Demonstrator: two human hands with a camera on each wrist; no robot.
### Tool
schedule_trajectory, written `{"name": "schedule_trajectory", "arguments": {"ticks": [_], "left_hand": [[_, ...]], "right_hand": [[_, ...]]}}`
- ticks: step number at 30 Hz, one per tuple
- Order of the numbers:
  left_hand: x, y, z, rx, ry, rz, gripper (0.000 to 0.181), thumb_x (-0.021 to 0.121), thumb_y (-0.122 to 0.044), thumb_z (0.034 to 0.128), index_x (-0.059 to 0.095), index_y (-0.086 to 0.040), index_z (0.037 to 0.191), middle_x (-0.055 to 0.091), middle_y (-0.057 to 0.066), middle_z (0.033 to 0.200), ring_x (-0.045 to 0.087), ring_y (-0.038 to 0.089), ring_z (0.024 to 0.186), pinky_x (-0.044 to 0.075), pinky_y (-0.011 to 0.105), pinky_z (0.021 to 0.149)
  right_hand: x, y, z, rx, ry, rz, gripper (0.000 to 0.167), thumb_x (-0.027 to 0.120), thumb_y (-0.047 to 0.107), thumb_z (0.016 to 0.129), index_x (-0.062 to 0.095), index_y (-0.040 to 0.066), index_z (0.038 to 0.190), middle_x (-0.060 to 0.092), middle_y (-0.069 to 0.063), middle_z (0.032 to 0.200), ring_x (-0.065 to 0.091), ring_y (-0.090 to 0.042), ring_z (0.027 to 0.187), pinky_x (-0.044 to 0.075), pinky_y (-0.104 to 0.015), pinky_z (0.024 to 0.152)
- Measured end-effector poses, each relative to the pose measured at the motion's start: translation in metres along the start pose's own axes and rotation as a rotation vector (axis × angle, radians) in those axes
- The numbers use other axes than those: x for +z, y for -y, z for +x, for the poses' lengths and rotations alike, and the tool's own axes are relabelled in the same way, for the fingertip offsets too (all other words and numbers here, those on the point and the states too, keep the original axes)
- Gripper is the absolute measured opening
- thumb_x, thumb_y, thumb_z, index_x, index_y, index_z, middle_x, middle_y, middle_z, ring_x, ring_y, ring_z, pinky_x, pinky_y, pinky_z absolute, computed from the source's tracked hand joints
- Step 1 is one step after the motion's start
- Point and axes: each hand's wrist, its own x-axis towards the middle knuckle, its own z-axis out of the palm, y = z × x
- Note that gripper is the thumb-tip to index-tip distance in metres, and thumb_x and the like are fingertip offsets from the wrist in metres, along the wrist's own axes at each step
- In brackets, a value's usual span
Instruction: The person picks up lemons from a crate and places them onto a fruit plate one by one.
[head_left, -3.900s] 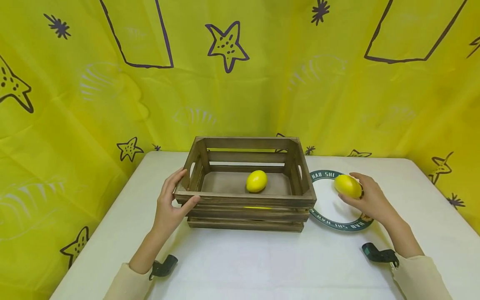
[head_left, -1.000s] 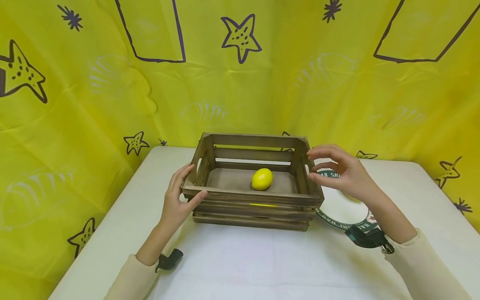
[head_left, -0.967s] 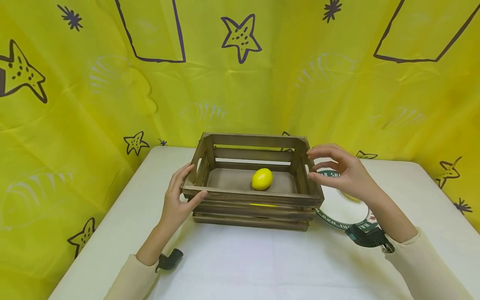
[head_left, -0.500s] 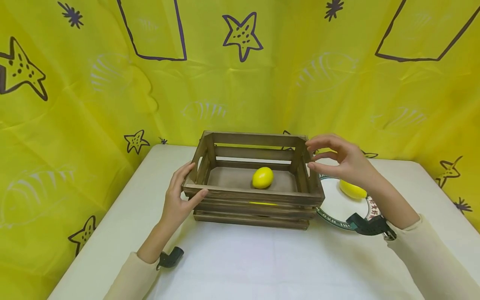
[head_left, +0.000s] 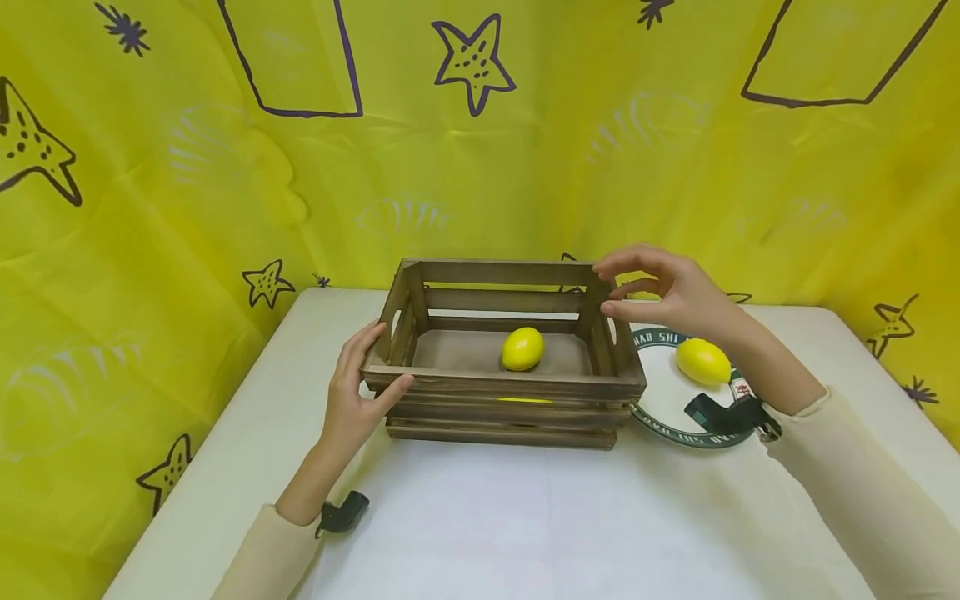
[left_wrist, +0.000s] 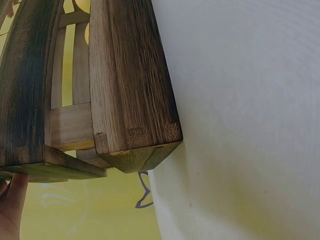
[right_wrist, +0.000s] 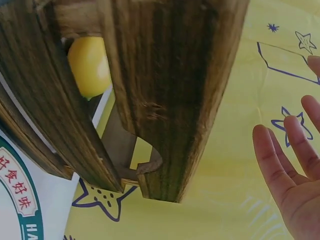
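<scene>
A slatted wooden crate (head_left: 450, 387) stands mid-table with one yellow lemon (head_left: 522, 349) lying inside. My left hand (head_left: 356, 400) grips its left front corner, thumb on the front slat and fingers along the left end. Over the crate's right end hovers my right hand (head_left: 667, 292), its fingers loosely curved and nothing between them. In the right wrist view that hand (right_wrist: 295, 185) appears apart from the crate wall. A second lemon (head_left: 702, 361) rests on the green-rimmed plate (head_left: 660, 427) at the right, below the right forearm.
White cloth covers the table (head_left: 480, 517). Behind it and at both sides hangs a yellow curtain (head_left: 540, 183) with starfish drawings. Dark wrist cameras (head_left: 345, 512) sit on both wrists; the right one partly covers the plate.
The lemon my right hand held over the plate now lies on it. That hand has moved left, then risen along the crate's right end. My left hand stays on the crate corner.
</scene>
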Motion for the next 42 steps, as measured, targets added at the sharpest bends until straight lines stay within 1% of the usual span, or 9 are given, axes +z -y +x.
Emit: {"name": "schedule_trajectory", "arguments": {"ticks": [6, 8, 12, 15, 24, 29, 32, 38, 42], "left_hand": [[-0.001, -0.003, 0.001, 0.009, -0.004, -0.018, 0.074, 0.077, 0.003, 0.0758, 0.046, -0.004, 0.143, 0.041, 0.017, 0.147, 0.047, 0.031, 0.128, 0.037, 0.011, 0.099], [-0.001, -0.002, 0.001, 0.011, -0.003, -0.024, 0.075, 0.078, 0.004, 0.0748, 0.046, -0.003, 0.142, 0.041, 0.018, 0.147, 0.047, 0.033, 0.127, 0.037, 0.01, 0.099], [0.0, 0.0, 0.001, 0.007, 0.0, -0.018, 0.076, 0.078, 0.003, 0.0749, 0.045, -0.003, 0.143, 0.04, 0.018, 0.148, 0.047, 0.033, 0.127, 0.037, 0.01, 0.099], [0.0, 0.001, 0.0, 0.0, 0.002, -0.018, 0.075, 0.077, 0.002, 0.0767, 0.045, -0.005, 0.144, 0.04, 0.016, 0.149, 0.047, 0.032, 0.128, 0.037, 0.011, 0.1], [0.0, 0.0, 0.0, -0.021, 0.01, -0.017, 0.073, 0.076, 0.001, 0.0793, 0.045, -0.007, 0.144, 0.039, 0.014, 0.15, 0.046, 0.032, 0.13, 0.035, 0.011, 0.102], [-0.001, -0.001, 0.001, -0.031, 0.012, -0.001, 0.074, 0.076, 0.0, 0.0787, 0.044, -0.009, 0.145, 0.039, 0.012, 0.15, 0.045, 0.032, 0.131, 0.035, 0.013, 0.103], [-0.001, -0.002, 0.001, -0.033, 0.016, 0.019, 0.074, 0.077, -0.003, 0.0791, 0.044, -0.01, 0.145, 0.039, 0.011, 0.15, 0.045, 0.03, 0.132, 0.038, 0.021, 0.105], [-0.001, -0.002, 0.001, -0.026, 0.021, 0.026, 0.073, 0.078, -0.011, 0.0807, 0.044, -0.01, 0.145, 0.04, 0.012, 0.15, 0.044, 0.032, 0.134, 0.04, 0.049, 0.105], [-0.001, -0.001, 0.001, -0.02, 0.018, 0.024, 0.072, 0.078, -0.011, 0.0808, 0.044, -0.01, 0.145, 0.04, 0.012, 0.149, 0.044, 0.032, 0.133, 0.04, 0.052, 0.104]], "right_hand": [[-0.003, 0.001, 0.012, -0.048, 0.032, -0.065, 0.044, 0.074, -0.011, 0.078, 0.062, 0.0, 0.118, 0.06, 0.005, 0.118, 0.06, -0.007, 0.101, 0.051, -0.017, 0.086], [-0.005, 0.0, 0.015, -0.058, 0.039, -0.072, 0.043, 0.074, -0.012, 0.077, 0.062, -0.001, 0.118, 0.06, 0.002, 0.118, 0.06, -0.008, 0.101, 0.051, -0.018, 0.086], [-0.006, 0.0, 0.021, -0.035, 0.062, -0.088, 0.041, 0.074, -0.007, 0.08, 0.061, -0.003, 0.118, 0.06, 0.002, 0.119, 0.063, -0.009, 0.095, 0.053, -0.02, 0.084], [-0.006, -0.001, 0.026, -0.012, 0.085, -0.104, 0.04, 0.074, -0.003, 0.082, 0.06, -0.004, 0.12, 0.059, 0.008, 0.119, 0.063, -0.009, 0.095, 0.052, -0.02, 0.085], [-0.004, 0.002, 0.041, -0.055, 0.156, -0.066, 0.037, 0.073, -0.003, 0.083, 0.062, -0.004, 0.118, 0.06, 0.004, 0.119, 0.057, -0.008, 0.104, 0.052, -0.023, 0.089], [0.0, 0.004, 0.049, -0.032, 0.199, -0.036, 0.037, 0.072, -0.001, 0.085, 0.061, -0.004, 0.119, 0.057, 0.001, 0.122, 0.056, -0.011, 0.11, 0.053, -0.028, 0.089], [0.002, 0.004, 0.055, -0.004, 0.21, -0.023, 0.037, 0.072, 0.0, 0.086, 0.06, -0.003, 0.12, 0.056, -0.002, 0.123, 0.056, -0.017, 0.113, 0.053, -0.028, 0.09], [0.008, 0.004, 0.064, 0.024, 0.228, 0.045, 0.037, 0.072, -0.001, 0.085, 0.059, -0.005, 0.12, 0.057, -0.012, 0.122, 0.055, -0.025, 0.115, 0.052, -0.028, 0.091], [0.012, 0.006, 0.07, 0.036, 0.239, 0.042, 0.037, 0.072, 0.0, 0.086, 0.059, -0.005, 0.12, 0.057, -0.014, 0.121, 0.057, -0.021, 0.112, 0.052, -0.027, 0.091]]}}
